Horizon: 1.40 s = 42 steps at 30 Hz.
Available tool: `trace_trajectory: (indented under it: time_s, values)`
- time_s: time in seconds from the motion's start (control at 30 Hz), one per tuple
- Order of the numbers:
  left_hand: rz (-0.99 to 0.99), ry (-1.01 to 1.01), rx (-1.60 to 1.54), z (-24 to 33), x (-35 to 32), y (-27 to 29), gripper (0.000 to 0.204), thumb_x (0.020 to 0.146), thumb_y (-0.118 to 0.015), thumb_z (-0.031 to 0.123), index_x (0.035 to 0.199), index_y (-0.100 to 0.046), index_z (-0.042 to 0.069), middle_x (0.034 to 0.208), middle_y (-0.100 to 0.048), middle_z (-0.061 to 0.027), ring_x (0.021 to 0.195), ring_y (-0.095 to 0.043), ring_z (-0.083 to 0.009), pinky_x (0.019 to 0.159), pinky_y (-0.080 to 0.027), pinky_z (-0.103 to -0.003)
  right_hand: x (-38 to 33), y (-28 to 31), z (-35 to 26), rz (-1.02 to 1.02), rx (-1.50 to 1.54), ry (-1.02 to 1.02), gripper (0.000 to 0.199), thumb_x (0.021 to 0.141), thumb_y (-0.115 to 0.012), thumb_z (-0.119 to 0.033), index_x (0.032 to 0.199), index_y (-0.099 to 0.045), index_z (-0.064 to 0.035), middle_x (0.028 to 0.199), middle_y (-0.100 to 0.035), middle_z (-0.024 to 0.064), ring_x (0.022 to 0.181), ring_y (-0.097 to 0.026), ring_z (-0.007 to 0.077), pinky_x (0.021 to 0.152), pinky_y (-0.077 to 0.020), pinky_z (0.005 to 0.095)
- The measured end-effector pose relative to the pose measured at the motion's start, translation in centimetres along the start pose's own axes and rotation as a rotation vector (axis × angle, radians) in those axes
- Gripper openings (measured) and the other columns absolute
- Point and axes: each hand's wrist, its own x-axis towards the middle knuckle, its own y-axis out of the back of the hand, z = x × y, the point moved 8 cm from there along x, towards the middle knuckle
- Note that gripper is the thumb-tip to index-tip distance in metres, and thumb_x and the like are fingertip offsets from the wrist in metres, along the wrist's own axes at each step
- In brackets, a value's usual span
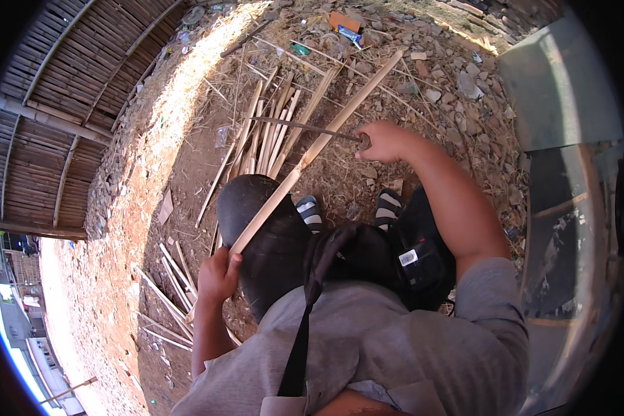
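My left hand (pixel 218 279) is closed round the near end of a long pale bamboo strip (pixel 267 210). The strip slants away over my left knee toward the far right, its far end above the rubble. My right hand (pixel 387 142) grips the handle of a long, narrow, dark-bladed knife (pixel 284 124). Its blade points left and crosses the strip past the knee; whether it touches the strip, I cannot tell. A notched or roughened spot shows on the strip, nearer to me than the blade.
Split bamboo strips (pixel 262 142) lie in a bundle beyond my left knee, and more strips (pixel 171 295) lie on the ground at left. Stones and litter cover the ground ahead. A slatted bamboo wall (pixel 41 76) stands at left, a grey panel (pixel 565 87) at right.
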Motion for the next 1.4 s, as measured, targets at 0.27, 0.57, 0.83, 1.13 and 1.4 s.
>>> trace_trajectory:
  time_s: [0.27,0.57,0.83,1.13,1.4]
  values:
    - [-0.052,0.020,-0.034,-0.2,0.0,-0.1,0.065,0.097,-0.052,0.061,0.075,-0.051,0.000,0.062,-0.055,-0.0252,0.064,-0.060,-0.0480,0.057,-0.043,-0.053,1.6,0.0,3.8,0.007,0.066,-0.051,0.064,0.080,-0.078,-0.039,0.129,-0.063,-0.0004,0.114,-0.070,0.0195,0.108,-0.067,0.0345,0.091,-0.0520,0.0438]
    - [-0.060,0.040,-0.079,0.1,0.0,0.1,0.065,0.097,-0.051,0.062,0.075,-0.050,0.001,0.061,-0.054,-0.0228,0.062,-0.059,-0.0464,0.056,-0.042,-0.051,-0.1,-2.1,-2.8,-0.209,-0.126,0.157,0.063,0.080,-0.077,-0.042,0.127,-0.064,-0.0014,0.116,-0.069,0.0203,0.109,-0.066,0.0356,0.095,-0.0510,0.0440]
    - [-0.037,0.006,-0.021,0.4,0.2,0.4,0.064,0.098,-0.050,0.061,0.075,-0.048,0.001,0.061,-0.054,-0.0226,0.063,-0.058,-0.0465,0.057,-0.042,-0.051,1.0,0.6,1.7,0.012,-0.025,0.049,0.054,0.078,-0.078,-0.039,0.117,-0.068,-0.0033,0.105,-0.070,0.0199,0.101,-0.067,0.0368,0.087,-0.0526,0.0455]
    - [-0.045,-0.042,-0.020,-0.4,0.1,-0.5,0.061,0.099,-0.050,0.056,0.075,-0.048,0.001,0.063,-0.055,-0.0230,0.064,-0.056,-0.0483,0.057,-0.040,-0.052,0.5,0.1,3.4,0.044,0.024,0.096,0.056,0.077,-0.079,-0.041,0.115,-0.067,-0.0012,0.105,-0.070,0.0195,0.100,-0.067,0.0376,0.086,-0.0528,0.0451]
    - [-0.069,0.078,-0.061,0.0,0.3,-0.2,0.061,0.098,-0.051,0.059,0.078,-0.051,0.001,0.065,-0.055,-0.0241,0.067,-0.059,-0.0467,0.060,-0.042,-0.052,-0.4,1.6,1.4,0.141,0.064,0.057,0.072,0.075,-0.081,-0.049,0.122,-0.064,0.0032,0.108,-0.069,0.0225,0.100,-0.068,0.0357,0.086,-0.0528,0.0433]
